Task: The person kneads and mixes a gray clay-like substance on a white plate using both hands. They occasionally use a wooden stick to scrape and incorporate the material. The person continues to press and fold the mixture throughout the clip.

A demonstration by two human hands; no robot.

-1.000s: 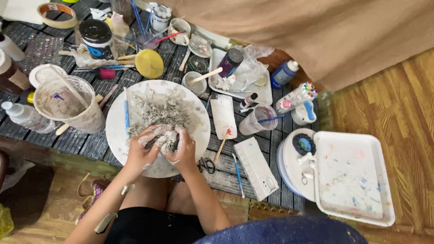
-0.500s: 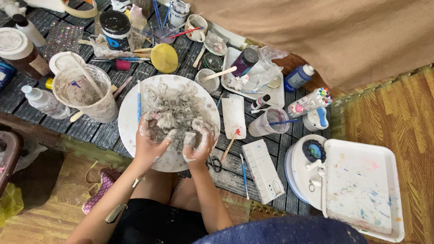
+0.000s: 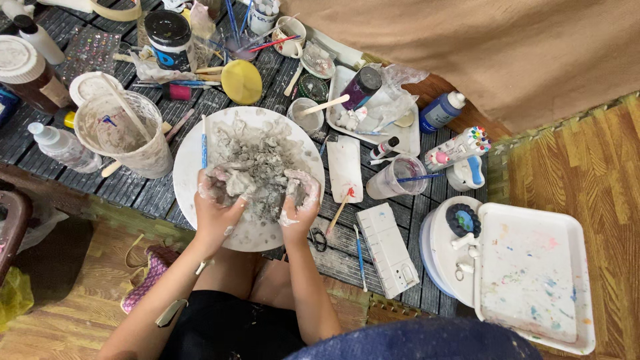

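Left hand (image 3: 217, 200) and right hand (image 3: 300, 200), both smeared grey, were curled, gripping lumps of wet grey clay (image 3: 257, 170) on white round plate (image 3: 250, 237) near counter's (image 3: 140, 190) front edge.

Bare-armed person in black shorts, left hand (image 3: 217, 203) and right hand (image 3: 299, 203) smeared with grey paste.
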